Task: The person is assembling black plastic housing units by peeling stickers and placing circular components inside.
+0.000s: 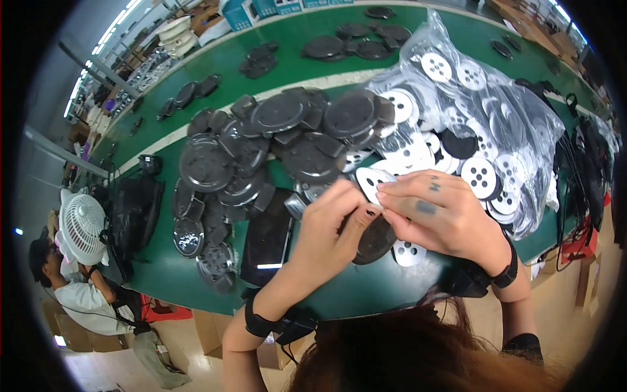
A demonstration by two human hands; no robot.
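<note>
Both hands over the near edge of the green desk (196, 274). My left hand (326, 235) pinches the dark round disc (375, 240) to steady it — my right hand (437, 212) presses fingertips on its top. White perforated discs in the clear bag (496, 124) just beyond, within reach.

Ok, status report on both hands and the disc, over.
Left hand and right hand both pinching a white disc. Dark round part under the hands. Bag of discs right, pile of dark parts left.
</note>
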